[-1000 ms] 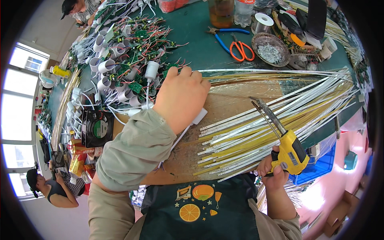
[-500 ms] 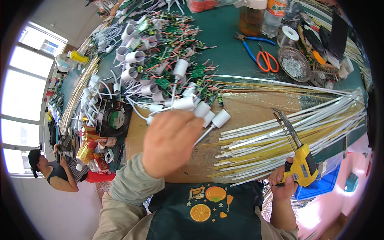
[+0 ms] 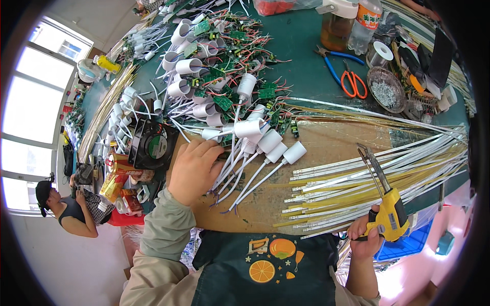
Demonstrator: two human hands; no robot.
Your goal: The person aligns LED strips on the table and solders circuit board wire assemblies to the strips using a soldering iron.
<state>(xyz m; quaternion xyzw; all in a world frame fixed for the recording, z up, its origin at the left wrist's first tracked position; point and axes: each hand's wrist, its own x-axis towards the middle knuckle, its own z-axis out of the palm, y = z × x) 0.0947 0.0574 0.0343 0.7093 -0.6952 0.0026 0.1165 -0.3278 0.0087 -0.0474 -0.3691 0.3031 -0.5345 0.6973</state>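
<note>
Just left of the nearest white cylinders, my left hand rests over the brown board with its fingers curled together. Its fingertips are by the cables and close to a white cylinder; what they pinch, if anything, is hidden. White lamp-base cylinders with white cables lie side by side to the right of that hand. My right hand is wrapped round the grip of a yellow soldering gun, its long tip pointing up over silver and yellow LED strips.
Beyond the cylinders lies a heap of green circuit boards with wires. A black fan stands at left. Blue-handled pliers, orange scissors, a metal bowl and a solder spool lie at far right. Another person sits at left.
My left hand has moved left and slightly back, uncovering the white cylinders and cables it was in front of. My right hand keeps its hold on the soldering gun.
</note>
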